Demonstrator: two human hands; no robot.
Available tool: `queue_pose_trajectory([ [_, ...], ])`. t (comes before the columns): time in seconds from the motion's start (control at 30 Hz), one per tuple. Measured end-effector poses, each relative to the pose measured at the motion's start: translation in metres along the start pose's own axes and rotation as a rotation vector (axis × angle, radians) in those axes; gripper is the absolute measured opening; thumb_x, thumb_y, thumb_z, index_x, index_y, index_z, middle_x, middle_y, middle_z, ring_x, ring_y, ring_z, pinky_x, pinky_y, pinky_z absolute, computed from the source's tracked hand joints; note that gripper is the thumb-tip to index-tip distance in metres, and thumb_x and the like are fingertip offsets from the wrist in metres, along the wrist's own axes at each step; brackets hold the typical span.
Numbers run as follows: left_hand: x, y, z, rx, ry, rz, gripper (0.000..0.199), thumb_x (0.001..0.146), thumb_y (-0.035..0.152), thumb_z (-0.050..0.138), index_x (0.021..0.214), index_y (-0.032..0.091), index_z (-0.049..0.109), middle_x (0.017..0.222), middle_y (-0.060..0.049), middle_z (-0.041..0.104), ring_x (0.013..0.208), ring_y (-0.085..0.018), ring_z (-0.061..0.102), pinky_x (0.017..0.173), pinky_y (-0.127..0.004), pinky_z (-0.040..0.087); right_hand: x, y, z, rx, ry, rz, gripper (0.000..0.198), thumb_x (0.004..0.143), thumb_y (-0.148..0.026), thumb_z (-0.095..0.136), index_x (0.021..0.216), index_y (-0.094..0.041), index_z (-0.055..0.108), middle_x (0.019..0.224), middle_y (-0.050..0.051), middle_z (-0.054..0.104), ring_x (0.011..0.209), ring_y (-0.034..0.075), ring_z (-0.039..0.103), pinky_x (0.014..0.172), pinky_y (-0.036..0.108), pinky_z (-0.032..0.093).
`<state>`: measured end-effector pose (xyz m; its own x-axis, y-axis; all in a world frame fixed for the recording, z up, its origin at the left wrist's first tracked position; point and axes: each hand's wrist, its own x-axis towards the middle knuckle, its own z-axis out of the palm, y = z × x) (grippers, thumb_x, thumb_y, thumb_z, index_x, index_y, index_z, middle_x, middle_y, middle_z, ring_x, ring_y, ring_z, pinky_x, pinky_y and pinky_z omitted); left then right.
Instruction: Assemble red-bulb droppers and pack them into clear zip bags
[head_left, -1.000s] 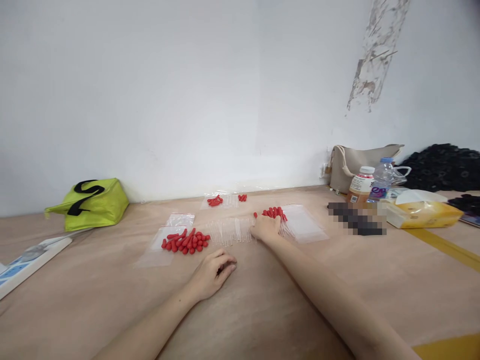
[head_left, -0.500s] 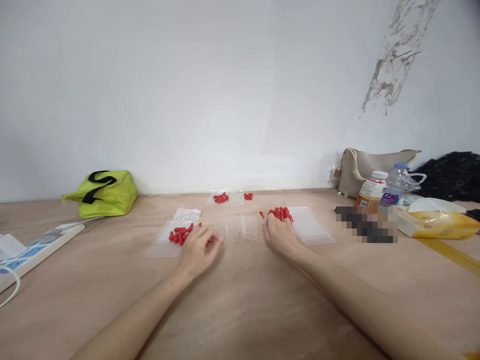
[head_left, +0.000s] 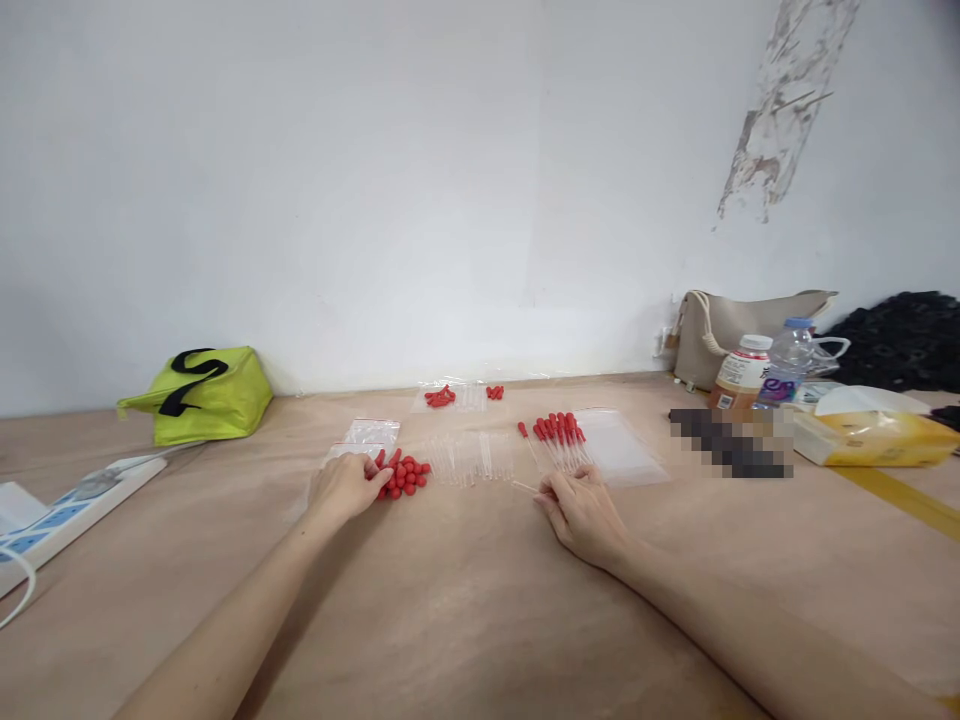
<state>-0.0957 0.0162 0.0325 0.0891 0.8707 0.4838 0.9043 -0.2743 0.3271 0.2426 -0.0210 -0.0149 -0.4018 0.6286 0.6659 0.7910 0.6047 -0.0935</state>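
My left hand [head_left: 346, 487] is at the left pile of red rubber bulbs [head_left: 405, 476], thumb and fingers closed around a bulb at its edge. My right hand [head_left: 585, 510] pinches a thin clear dropper tube [head_left: 525, 487], which points left, just off the table. Beyond that hand lies a fan of droppers with red bulbs on clear stems [head_left: 559, 430]; a single dropper [head_left: 523, 429] lies at its left side. Between my hands, loose clear tubes [head_left: 469, 458] are spread in a row.
Clear zip bags lie left [head_left: 373, 432] and right [head_left: 619, 447]. By the wall is another bag with red bulbs [head_left: 440, 397]. A power strip [head_left: 82, 510] and green bag [head_left: 214, 395] stand left; bottles [head_left: 742, 375], a tissue pack [head_left: 874, 437] and a grey bag [head_left: 694, 350] stand right.
My left hand has moved left onto the pile of bulbs. My right hand has drawn back from the assembled droppers, uncovering them, and a bare tube now shows in its fingers.
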Motion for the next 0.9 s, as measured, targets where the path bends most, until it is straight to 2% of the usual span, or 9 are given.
queue_pose_trajectory([
  [0.1, 0.001, 0.017, -0.01, 0.102, 0.067, -0.04, 0.028, 0.071, 0.034, 0.058, 0.051, 0.014, 0.057, 0.049, -0.002, 0.05, 0.053, -0.017, 0.048, 0.055, -0.027, 0.031, 0.0, 0.002, 0.001, 0.013, 0.016, 0.011, 0.01, 0.085, -0.018, 0.039, 0.077, -0.017, 0.045, 0.068, 0.0, 0.062, 0.059, 0.011, 0.054, 0.073, 0.029, 0.025],
  [0.2, -0.006, 0.048, -0.012, 0.111, 0.071, 0.057, 0.024, 0.077, 0.036, 0.053, 0.067, 0.016, 0.062, 0.069, -0.005, 0.056, 0.072, -0.021, 0.052, 0.065, -0.031, 0.036, 0.0, 0.003, 0.002, 0.028, 0.028, 0.034, 0.011, 0.085, -0.019, 0.039, 0.076, -0.017, 0.044, 0.069, 0.0, 0.062, 0.06, 0.012, 0.055, 0.071, 0.029, 0.026],
  [0.37, -0.039, 0.095, 0.022, -0.034, -0.09, 0.318, 0.017, 0.079, 0.03, 0.051, 0.07, 0.018, 0.058, 0.076, -0.003, 0.055, 0.075, -0.018, 0.053, 0.067, -0.029, 0.04, -0.001, 0.005, 0.002, 0.065, 0.003, 0.041, 0.012, 0.086, -0.02, 0.038, 0.081, -0.017, 0.049, 0.075, 0.002, 0.064, 0.066, 0.011, 0.056, 0.072, 0.029, 0.029],
  [0.5, -0.056, 0.101, 0.043, -0.202, -0.186, 0.315, 0.012, 0.08, 0.026, 0.05, 0.085, 0.018, 0.057, 0.077, -0.002, 0.054, 0.063, -0.014, 0.051, 0.058, -0.026, 0.041, -0.003, 0.009, 0.005, 0.069, 0.011, -0.011, 0.02, 0.086, -0.023, 0.041, 0.102, -0.016, 0.052, 0.083, 0.004, 0.064, 0.071, 0.013, 0.056, 0.073, 0.03, 0.03],
  [0.6, -0.056, 0.098, 0.045, -0.287, -0.239, 0.318, 0.027, 0.078, 0.03, 0.054, 0.103, 0.02, 0.057, 0.091, -0.004, 0.055, 0.067, -0.014, 0.053, 0.059, -0.025, 0.043, -0.003, 0.008, 0.008, 0.063, 0.023, -0.038, 0.031, 0.086, -0.025, 0.043, 0.114, -0.013, 0.048, 0.078, 0.005, 0.063, 0.07, 0.014, 0.054, 0.073, 0.031, 0.032],
  [0.7, -0.054, 0.098, 0.046, -0.321, -0.274, 0.336, 0.019, 0.081, 0.031, 0.052, 0.091, 0.021, 0.065, 0.09, -0.004, 0.057, 0.072, -0.014, 0.054, 0.061, -0.024, 0.043, -0.001, 0.003, 0.007, 0.077, 0.011, -0.056, 0.025, 0.086, -0.023, 0.042, 0.107, -0.017, 0.055, 0.078, 0.005, 0.062, 0.072, 0.014, 0.054, 0.074, 0.03, 0.033],
  [0.77, -0.054, 0.1, 0.046, -0.316, -0.236, 0.331, 0.021, 0.084, 0.03, 0.048, 0.083, 0.021, 0.067, 0.085, -0.003, 0.059, 0.075, -0.015, 0.055, 0.065, -0.025, 0.043, -0.001, -0.002, 0.006, 0.116, -0.015, -0.064, 0.021, 0.086, -0.021, 0.042, 0.097, -0.02, 0.06, 0.079, 0.004, 0.061, 0.074, 0.013, 0.054, 0.074, 0.029, 0.033],
  [0.9, -0.057, 0.104, 0.045, -0.222, -0.126, 0.346, 0.019, 0.086, 0.03, 0.045, 0.086, 0.022, 0.062, 0.083, -0.002, 0.063, 0.081, -0.018, 0.055, 0.079, -0.033, 0.038, -0.002, -0.013, 0.004, 0.244, -0.034, -0.047, 0.019, 0.086, -0.021, 0.042, 0.093, -0.021, 0.06, 0.08, 0.003, 0.06, 0.074, 0.012, 0.054, 0.073, 0.028, 0.035],
])
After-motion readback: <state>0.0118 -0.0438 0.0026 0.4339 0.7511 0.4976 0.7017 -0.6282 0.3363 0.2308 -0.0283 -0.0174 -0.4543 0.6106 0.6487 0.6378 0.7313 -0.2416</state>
